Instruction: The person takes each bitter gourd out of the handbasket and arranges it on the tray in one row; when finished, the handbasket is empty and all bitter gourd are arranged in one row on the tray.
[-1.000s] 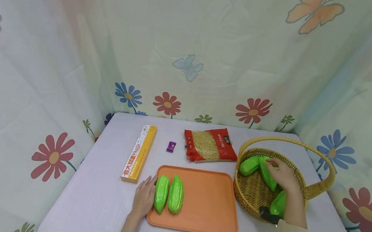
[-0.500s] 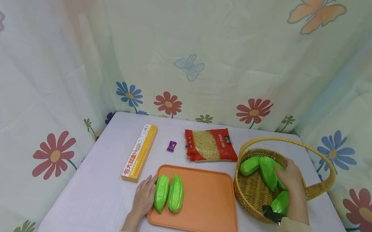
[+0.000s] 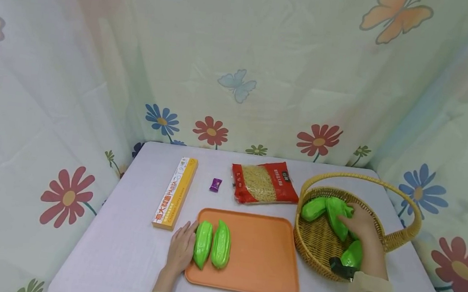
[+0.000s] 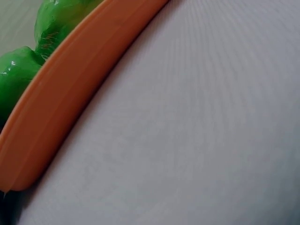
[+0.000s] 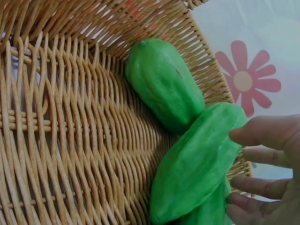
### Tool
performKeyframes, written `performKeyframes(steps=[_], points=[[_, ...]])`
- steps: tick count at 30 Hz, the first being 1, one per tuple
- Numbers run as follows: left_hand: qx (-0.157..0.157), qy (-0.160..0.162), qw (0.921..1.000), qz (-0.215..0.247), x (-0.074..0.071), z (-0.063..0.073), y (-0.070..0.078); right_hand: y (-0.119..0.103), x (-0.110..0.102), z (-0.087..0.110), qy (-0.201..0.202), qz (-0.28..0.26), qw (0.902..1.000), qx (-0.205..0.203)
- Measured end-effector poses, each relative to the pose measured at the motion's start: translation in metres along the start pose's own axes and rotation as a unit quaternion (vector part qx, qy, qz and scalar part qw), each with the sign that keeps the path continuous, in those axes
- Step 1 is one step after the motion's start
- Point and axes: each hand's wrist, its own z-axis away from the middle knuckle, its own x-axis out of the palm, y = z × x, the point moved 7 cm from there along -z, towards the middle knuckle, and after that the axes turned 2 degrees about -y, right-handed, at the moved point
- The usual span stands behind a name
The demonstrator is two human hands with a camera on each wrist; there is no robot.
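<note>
"While your left hand (image 3: 182,247) rests at the flat orange tray (image 3: 258,261), what is it for?"

"Steadying, I'd judge: its relaxed fingers meet the left rim, beside two ridged, glossy green vegetables (image 3: 221,246)."

"And your right?"

"My right hand (image 3: 363,224) is loosely spread at a long green vegetable (image 3: 336,219) in the round tan wicker basket (image 3: 313,243), gripping nothing I can make out. A stubby green vegetable (image 3: 313,209) touches it, probably because the curved wall crowds them."
</note>
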Motion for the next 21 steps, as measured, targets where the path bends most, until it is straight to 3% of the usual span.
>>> performKeyframes(steps=[5, 21], points=[[-0.001, 0.001, 1.0000, 0.001, 0.000, 0.000, -0.001, -0.003, 0.002, 0.000, -0.013, 0.016, 0.9998, -0.005], [0.002, -0.005, 1.0000, -0.003, 0.000, 0.000, 0.000, -0.014, 0.013, -0.008, -0.027, 0.000, 0.9995, -0.017]])
